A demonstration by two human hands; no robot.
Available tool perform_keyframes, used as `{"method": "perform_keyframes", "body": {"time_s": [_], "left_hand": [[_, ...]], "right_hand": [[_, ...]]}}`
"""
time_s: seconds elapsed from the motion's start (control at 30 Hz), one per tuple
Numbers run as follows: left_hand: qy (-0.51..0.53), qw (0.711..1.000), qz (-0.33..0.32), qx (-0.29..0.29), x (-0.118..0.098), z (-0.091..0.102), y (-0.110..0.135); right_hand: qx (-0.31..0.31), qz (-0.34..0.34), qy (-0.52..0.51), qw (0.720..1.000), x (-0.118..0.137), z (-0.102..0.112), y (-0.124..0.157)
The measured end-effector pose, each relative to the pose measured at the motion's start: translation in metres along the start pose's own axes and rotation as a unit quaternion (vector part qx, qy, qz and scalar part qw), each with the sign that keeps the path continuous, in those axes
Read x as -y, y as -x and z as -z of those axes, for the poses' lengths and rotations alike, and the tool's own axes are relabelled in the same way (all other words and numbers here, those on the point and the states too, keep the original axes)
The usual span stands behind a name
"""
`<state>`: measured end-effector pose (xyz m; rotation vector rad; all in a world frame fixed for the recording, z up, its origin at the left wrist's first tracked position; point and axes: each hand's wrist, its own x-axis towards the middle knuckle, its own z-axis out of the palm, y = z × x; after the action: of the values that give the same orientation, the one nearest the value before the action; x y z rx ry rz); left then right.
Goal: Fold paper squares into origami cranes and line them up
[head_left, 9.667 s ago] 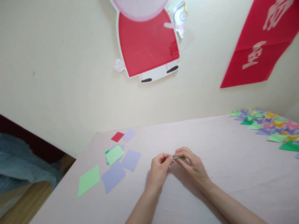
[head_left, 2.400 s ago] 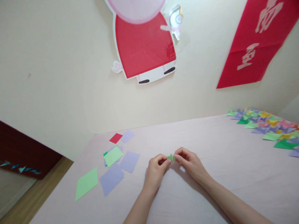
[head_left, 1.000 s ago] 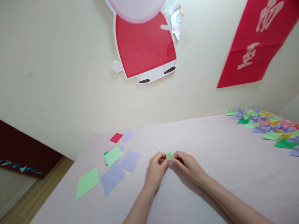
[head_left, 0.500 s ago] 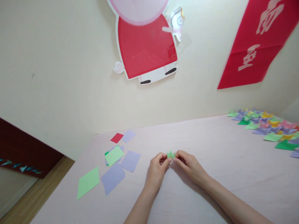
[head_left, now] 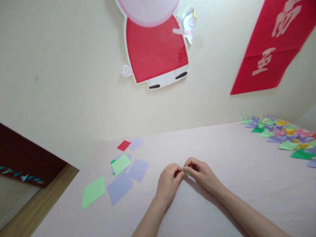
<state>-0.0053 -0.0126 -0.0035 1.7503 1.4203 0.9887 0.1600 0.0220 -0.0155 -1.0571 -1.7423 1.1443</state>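
Observation:
My left hand [head_left: 170,183] and my right hand [head_left: 201,173] meet just above the pale pink table [head_left: 234,171], fingertips pinched together on a small folded green paper piece [head_left: 185,169]. Only a sliver of the green piece shows between the fingers; most of it is hidden. Loose flat paper squares lie to the left of my hands: a light green one [head_left: 120,163], lilac ones [head_left: 138,170], a red one [head_left: 123,145] and a green one [head_left: 93,192] nearest the table's left edge.
A spread of folded paper shapes [head_left: 283,135] in several colours covers the table's far right. The table butts against a cream wall bearing a cartoon cutout [head_left: 155,46] and a red banner [head_left: 271,46]. The table's left edge drops to a wooden floor [head_left: 22,217].
The green piece stood up visibly between my fingertips half a second ago; now my fingers have closed over it and it is pressed nearly out of sight. Hands stay in place.

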Motion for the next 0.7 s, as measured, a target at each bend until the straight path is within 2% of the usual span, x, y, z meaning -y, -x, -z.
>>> {"method": "perform_keyframes", "body": {"time_s": [0.13,0.3,0.53,0.7], "left_hand": [[-0.04,0.999,-0.006,0.008,-0.002,-0.003,0.0],[-0.04,0.999,-0.003,0.005,0.0,-0.006,0.001],[0.013,1.0,0.022,0.001,0.005,-0.007,0.0],[0.07,0.996,0.046,-0.002,0.012,-0.004,-0.003]], "right_hand": [[-0.003,-0.016,-0.052,0.998,0.0,0.001,0.0],[-0.004,-0.016,-0.053,0.998,0.002,0.002,0.0],[-0.009,-0.016,-0.063,0.998,0.004,0.002,0.0],[-0.052,0.003,-0.064,0.997,0.003,0.003,0.001]]}}
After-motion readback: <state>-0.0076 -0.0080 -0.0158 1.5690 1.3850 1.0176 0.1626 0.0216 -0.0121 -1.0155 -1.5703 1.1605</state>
